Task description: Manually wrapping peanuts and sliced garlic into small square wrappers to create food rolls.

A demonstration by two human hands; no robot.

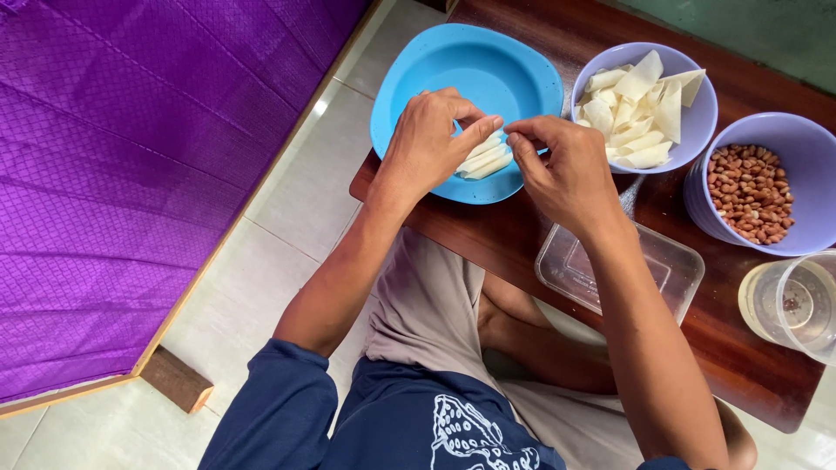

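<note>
Pinching one pale strip (508,137), both hands (433,139) (562,170) hover over one blue plate (435,70).

One view only, worn on the person's head, looking almost straight down; the wearer's own lap and blue shirt fill the bottom edge, so the lens sits right above the body; the wooden table (522,239) runs from centre to right, close enough that the blue plate (435,78) and both hands, left hand (428,144) and right hand (566,170), sit in the upper middle; the purple cloth (131,174) takes the whole left; tiled floor (287,200) shows between; no second view shares any of it.
</note>
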